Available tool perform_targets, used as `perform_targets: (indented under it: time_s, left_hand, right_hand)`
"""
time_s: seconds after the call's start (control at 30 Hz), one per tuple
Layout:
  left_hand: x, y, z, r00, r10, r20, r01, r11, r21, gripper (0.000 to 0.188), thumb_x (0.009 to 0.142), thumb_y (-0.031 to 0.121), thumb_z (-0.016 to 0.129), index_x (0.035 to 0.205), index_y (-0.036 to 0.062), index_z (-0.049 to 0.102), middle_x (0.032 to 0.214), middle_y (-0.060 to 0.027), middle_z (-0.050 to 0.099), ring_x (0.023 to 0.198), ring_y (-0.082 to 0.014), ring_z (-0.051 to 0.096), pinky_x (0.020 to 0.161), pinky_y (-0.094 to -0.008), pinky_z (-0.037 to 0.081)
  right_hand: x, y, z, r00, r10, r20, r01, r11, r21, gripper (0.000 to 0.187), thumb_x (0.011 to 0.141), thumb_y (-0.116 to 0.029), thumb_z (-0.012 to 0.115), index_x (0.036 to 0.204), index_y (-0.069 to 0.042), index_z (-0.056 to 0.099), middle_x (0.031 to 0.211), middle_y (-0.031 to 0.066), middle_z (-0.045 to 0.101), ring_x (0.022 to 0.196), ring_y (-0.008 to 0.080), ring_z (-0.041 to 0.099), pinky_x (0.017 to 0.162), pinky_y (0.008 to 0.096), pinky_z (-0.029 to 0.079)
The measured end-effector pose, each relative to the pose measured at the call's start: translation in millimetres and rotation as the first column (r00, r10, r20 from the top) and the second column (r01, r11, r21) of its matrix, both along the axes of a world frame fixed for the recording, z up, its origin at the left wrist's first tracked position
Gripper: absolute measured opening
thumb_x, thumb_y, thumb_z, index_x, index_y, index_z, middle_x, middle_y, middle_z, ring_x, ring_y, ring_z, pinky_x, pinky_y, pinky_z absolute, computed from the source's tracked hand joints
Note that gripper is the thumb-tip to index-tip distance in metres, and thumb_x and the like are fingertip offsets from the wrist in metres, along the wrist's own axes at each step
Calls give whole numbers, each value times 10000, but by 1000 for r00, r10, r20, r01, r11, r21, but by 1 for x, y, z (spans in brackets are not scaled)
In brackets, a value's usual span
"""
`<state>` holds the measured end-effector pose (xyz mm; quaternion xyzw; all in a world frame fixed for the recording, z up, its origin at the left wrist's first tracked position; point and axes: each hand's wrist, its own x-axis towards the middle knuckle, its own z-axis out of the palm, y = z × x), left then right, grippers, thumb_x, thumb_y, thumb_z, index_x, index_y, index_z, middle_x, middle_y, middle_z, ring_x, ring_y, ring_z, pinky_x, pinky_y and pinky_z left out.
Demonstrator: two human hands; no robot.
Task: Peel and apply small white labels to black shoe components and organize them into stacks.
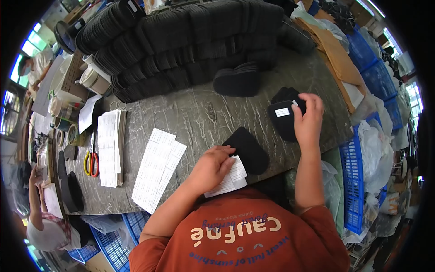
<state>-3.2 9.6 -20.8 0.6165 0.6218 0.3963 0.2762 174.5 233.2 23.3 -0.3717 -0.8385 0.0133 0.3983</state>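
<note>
Lettered rust shirt — left grip tight on printed labels — right grip, at black pad, unclear.

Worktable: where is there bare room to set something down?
The worktable is bare between the long black stacks and the left hand, and right of the right hand. Crowded: its left side, with scissors, label bundle and tape rolls.

White sheets partly behind left fingers

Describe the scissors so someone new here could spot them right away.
On the grey worktable, find the thick white paper stack at the left. The scissors lie just left of it; one yellow and one red handle set them apart.
</note>
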Motion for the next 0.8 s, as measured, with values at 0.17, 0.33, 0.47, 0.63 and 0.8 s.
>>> perform_targets:
  time_s: [0.17,0.33,0.47,0.63,0.8]
  left_hand:
    - [9,3,5,918,309,248,-302,951,-68,190,924,106,597,828,-57,619,937,-192,671,866,-252,656,746,-327,498]
    - [9,1,10,891,452,44,-448,891,-76,193,892,117,624,775,-36,615,799,-191,648,737,-325,633,671,-382,492]
    - [-2,-4,7,895,391,-217,-399,917,8,144,843,109,652,763,-6,617,795,-171,642,730,-360,610,694,-441,480]
    - [2,-11,14,951,7,-310,27,994,104,146,820,123,675,800,-6,608,1028,-145,675,1002,-324,627,873,-414,481]
    - [7,-11,9,922,-43,-385,68,996,52,180,820,141,676,772,-12,595,1175,-170,634,1148,-325,573,963,-420,458]
  right_hand:
    - [-12,-77,-21,839,489,-240,-499,514,-697,155,798,-90,704,923,-31,632,922,113,581,861,252,588,769,342,475]
    - [-22,-108,-25,794,458,-399,-571,338,-748,94,818,-9,657,841,-10,566,885,98,534,806,203,559,720,300,463]
    - [-26,-101,-25,798,488,-353,-575,444,-687,82,849,-6,613,884,-8,538,857,117,543,766,250,573,706,337,472]
    - [-33,-79,-36,896,369,-247,-427,561,-709,93,876,-61,609,927,-14,547,838,163,628,782,325,626,685,381,487]
    - [-42,-83,-46,930,349,-120,-307,551,-776,67,849,-80,640,867,-21,614,789,147,659,740,303,651,653,374,499]
